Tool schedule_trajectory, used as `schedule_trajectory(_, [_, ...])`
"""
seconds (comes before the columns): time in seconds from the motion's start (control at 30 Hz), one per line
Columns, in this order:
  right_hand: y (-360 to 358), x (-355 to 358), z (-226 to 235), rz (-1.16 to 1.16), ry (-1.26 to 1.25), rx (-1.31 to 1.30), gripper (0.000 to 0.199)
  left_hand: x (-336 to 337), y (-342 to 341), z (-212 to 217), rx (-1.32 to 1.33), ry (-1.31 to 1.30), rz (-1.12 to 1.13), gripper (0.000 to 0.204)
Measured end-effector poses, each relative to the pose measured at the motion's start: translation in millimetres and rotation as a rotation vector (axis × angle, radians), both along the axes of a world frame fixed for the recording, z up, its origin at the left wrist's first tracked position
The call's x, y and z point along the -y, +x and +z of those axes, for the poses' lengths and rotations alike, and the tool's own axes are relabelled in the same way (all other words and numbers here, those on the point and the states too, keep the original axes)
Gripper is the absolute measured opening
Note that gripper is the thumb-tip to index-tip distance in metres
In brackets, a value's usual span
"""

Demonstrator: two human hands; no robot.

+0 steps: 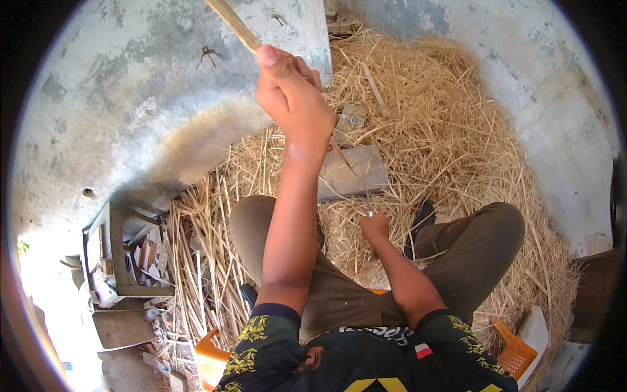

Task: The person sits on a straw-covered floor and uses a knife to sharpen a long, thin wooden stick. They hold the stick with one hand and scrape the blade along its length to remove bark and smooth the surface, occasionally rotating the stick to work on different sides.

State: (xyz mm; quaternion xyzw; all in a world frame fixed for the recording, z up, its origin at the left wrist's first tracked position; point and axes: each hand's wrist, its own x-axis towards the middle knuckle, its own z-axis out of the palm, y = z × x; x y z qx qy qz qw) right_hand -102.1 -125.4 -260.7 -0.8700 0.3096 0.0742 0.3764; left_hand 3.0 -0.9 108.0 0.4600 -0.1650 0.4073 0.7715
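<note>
Two hands in view, both closed. Left hand (290,98) is raised, fist wrapped around a wooden stick (234,23) that runs up and left out of frame — thumb on top. Right hand (375,226) is low between the knees, clenched on something thin and metallic poking up from the fist; too small to tell what it is. Straw (431,124) is heaped across the ground ahead and to the right, against a grey concrete wall (130,98). A flat grey block (353,171) lies in the straw just beyond the right hand. Person sits on an orange crate (516,353). Grey rack (124,255) with scraps sits well left.
</note>
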Motion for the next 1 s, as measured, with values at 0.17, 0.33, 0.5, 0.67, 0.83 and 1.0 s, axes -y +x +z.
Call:
schedule_trajectory(0.17, [17,2,21,0.051,0.088,0.125,0.031,-11,8,0,-0.029,0.009,-0.025,0.060])
schedule_trajectory(0.33, [42,-12,135,0.154,0.262,0.377,0.031,-48,10,-2,-0.105,0.020,-0.634,0.071])
schedule_trajectory(0.5, [33,-11,220,0.242,0.436,0.417,0.030,-47,2,-4,-0.141,0.024,-0.620,0.074])
schedule_trajectory(0.67, [7,-17,179,0.214,0.443,0.345,0.027,-21,-16,-2,-0.163,0.097,-0.691,0.075])
schedule_trajectory(0.83, [5,-13,223,0.313,0.379,0.282,0.028,-11,-29,-1,-0.179,0.130,-0.672,0.077])
schedule_trajectory(1.0, [4,-18,151,0.181,0.466,0.340,0.030,-7,-32,0,-0.179,0.113,-0.646,0.077])
